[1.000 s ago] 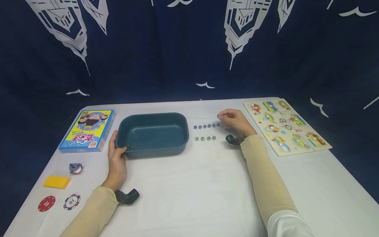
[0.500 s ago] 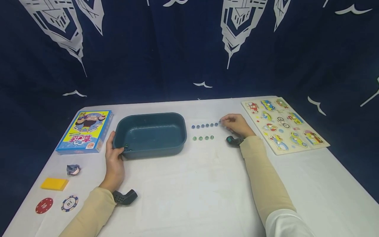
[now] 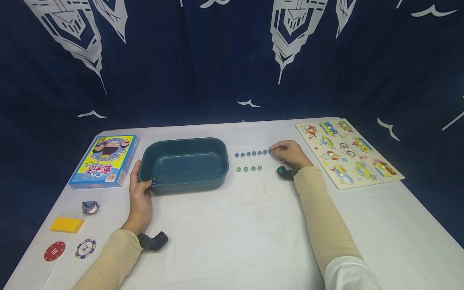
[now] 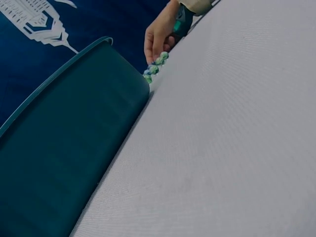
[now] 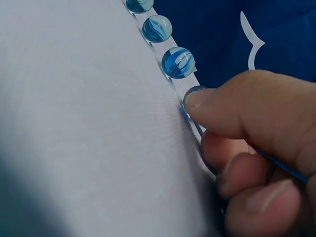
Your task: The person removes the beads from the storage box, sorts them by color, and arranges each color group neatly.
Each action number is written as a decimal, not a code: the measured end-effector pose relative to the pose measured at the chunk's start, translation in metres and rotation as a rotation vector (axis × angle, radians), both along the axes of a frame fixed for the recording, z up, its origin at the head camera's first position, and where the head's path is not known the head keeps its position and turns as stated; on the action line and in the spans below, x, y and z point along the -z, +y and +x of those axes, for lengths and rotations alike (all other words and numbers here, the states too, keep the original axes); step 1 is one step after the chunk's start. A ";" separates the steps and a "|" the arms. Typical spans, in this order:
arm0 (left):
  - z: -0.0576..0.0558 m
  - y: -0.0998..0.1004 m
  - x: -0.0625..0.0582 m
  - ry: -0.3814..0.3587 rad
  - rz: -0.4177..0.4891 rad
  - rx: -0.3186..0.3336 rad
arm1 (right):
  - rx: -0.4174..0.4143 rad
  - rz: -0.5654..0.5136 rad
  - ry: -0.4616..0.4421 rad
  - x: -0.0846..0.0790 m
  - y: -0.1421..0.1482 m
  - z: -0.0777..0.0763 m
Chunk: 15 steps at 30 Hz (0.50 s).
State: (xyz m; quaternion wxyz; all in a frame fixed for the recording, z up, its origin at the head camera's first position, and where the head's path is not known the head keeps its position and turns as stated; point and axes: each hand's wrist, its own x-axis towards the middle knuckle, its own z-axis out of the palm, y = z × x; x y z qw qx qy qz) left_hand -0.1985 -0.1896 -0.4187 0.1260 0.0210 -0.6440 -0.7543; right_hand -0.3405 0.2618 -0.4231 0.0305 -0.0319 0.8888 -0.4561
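Observation:
At the right end of a line of blue marbles, my right hand pinches one more blue marble down at the tabletop. The thumb covers most of it in the right wrist view. A shorter line of green marbles lies nearer to me. My left hand grips the left end of a dark teal plastic bin, thumb over the rim and fingers along the outside. A few small marbles sit in the bin's near left corner, by that thumb.
Along the left lie a blue-and-yellow card box, a small shark figure, a yellow block, a red chip and a white-and-blue chip. A wooden picture puzzle board lies at the right. A dark curtain hangs behind.
My right hand has lowered the blue marble from above the line to its right end. The left hand keeps its grip on the bin. The head view has shifted slightly.

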 end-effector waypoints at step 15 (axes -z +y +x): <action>-0.001 -0.001 0.001 -0.025 -0.004 -0.010 | -0.041 -0.126 0.012 -0.022 -0.008 0.002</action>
